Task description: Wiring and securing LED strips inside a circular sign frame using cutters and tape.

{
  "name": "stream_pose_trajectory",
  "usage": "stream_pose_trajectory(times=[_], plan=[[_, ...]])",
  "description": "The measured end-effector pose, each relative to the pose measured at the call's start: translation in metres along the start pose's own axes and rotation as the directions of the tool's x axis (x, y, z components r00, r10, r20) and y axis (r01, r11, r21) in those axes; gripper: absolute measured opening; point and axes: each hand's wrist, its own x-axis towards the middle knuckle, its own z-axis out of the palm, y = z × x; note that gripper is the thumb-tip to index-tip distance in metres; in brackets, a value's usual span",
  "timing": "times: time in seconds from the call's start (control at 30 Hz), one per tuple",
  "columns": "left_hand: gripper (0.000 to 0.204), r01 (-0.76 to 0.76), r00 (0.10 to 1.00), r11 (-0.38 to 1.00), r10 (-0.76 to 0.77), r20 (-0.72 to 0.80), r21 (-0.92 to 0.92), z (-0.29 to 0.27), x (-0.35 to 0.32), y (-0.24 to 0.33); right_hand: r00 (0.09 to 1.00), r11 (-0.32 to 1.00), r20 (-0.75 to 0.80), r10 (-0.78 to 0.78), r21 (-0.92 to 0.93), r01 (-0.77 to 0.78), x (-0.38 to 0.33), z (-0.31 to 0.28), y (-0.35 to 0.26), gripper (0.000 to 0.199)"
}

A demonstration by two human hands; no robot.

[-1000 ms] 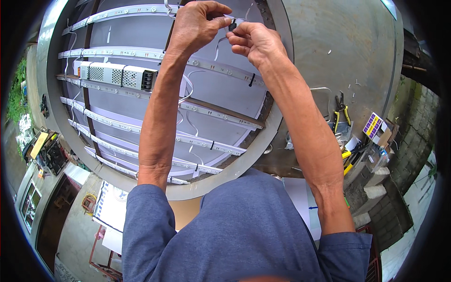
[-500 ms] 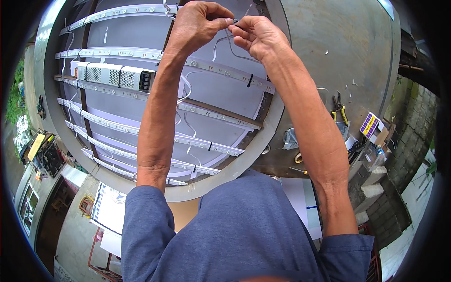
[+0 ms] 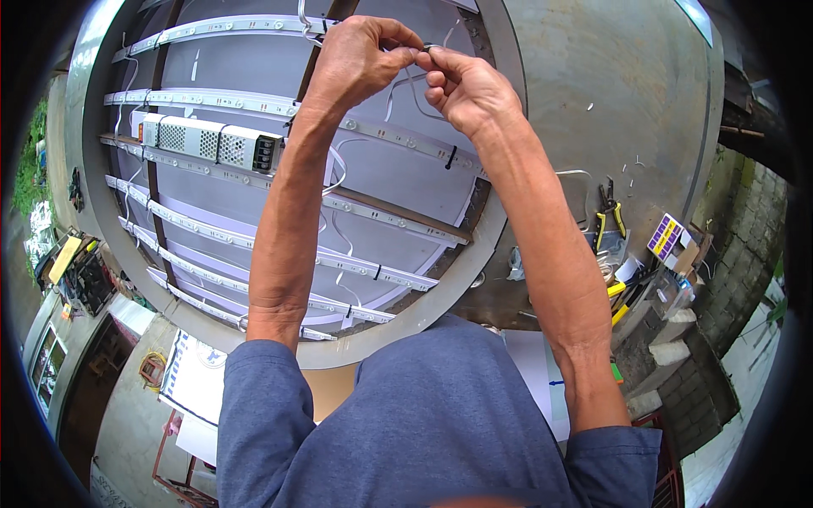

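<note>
My left hand [image 3: 356, 63] and my right hand [image 3: 476, 95] meet fingertip to fingertip over the far part of a round sign frame [image 3: 478, 254]. Both are closed in a pinch on a thin wire, with a small dark bit showing between the fingertips; its exact form is hidden. A loose length of wire [image 3: 413, 83] hangs below the fingers. Rows of white LED strips [image 3: 216, 102] cross the frame, fixed with black cable ties. Left of my left forearm, a perforated metal power supply [image 3: 203, 140] is strapped across the frame.
On the grey metal surface to the right lie yellow-handled pliers [image 3: 608, 216], a purple and yellow box [image 3: 666, 235] and small white scraps. Concrete blocks [image 3: 669, 356] stand past my right forearm. A toolbox [image 3: 85, 271] and a coiled cord [image 3: 152, 370] are at the left.
Both hands, still pinched together, have shifted slightly downward in the picture. My right forearm has moved a little left, showing more of the pliers and other yellow-handled tools.
</note>
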Motion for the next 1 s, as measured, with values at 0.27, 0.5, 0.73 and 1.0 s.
stream_pose_trajectory(times=[0.27,0.5,0.73,1.0], plan=[[0.020,0.073,0.997,0.997,-0.072,-0.031,0.012,0.002,-0.009,0.014,0.986,0.987,0.162,-0.045,0.159,0.019,-0.005,-0.014,0.011,0.026],[0.021,0.032,0.998,0.996,-0.027,-0.054,0.082,0.003,-0.012,0.011,0.997,0.984,0.073,-0.017,0.179,0.004,-0.007,-0.006,0.007,0.023],[0.029,0.069,0.997,0.997,-0.070,-0.024,-0.031,0.001,-0.005,0.005,0.996,0.998,-0.087,-0.031,0.049,0.035,-0.010,0.012,-0.002,0.019],[0.032,0.113,0.991,0.993,-0.115,0.065,0.042,0.001,0.004,0.013,0.995,0.995,-0.087,-0.056,0.078,0.063,-0.008,0.014,0.003,0.015]])
